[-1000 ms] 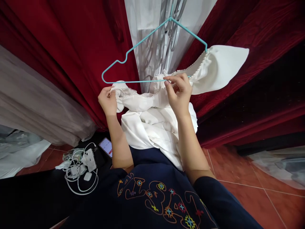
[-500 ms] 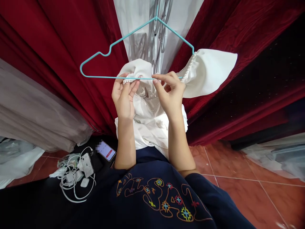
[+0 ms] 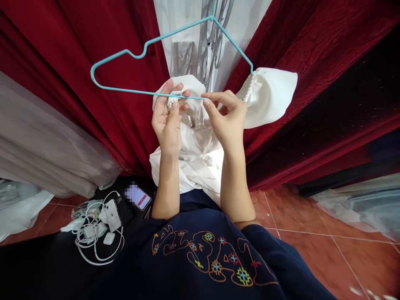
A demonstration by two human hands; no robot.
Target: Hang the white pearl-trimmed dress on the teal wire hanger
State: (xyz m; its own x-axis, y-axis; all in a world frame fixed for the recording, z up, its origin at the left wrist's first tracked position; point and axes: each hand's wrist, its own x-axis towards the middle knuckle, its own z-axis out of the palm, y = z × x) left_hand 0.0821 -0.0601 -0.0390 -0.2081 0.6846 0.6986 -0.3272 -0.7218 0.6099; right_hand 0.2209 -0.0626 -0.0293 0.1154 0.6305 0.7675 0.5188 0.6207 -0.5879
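While both hands are raised in the head view, hanger position: the turquoise, thin-bar clothes hanger (image 3: 140, 92) is held in front of the body, apex uppermost, lower bar slightly sloping.
Right hand: the right hand (image 3: 229, 116) has its thumb and index finger pinched together on the hanger's lower bar.
Left hand: the left hand (image 3: 168, 121) has its thumb and fingers clamped on the pearl-beaded edge of the garment, the other fingertips spread; the lower bar crosses in front of them. Whether the beads touch the bar cannot be told.
Garment: the white fabric garment with pearl-bead trim (image 3: 200, 162) hangs gathered between the forearms and on the lap; its right shoulder section is fitted over the hanger's right end.
Hanger, left end: extends past the left hand, before the dark red curtain (image 3: 118, 104).
Worktop: the black worktop (image 3: 43, 258), lower left, carries a phone with a lit screen (image 3: 142, 199), a white block-shaped device (image 3: 112, 214) and tangled white cables (image 3: 84, 239).
Clothing: navy shirt with multicoloured embroidery (image 3: 187, 266).
Floor: red tiles with pale joints (image 3: 303, 258).
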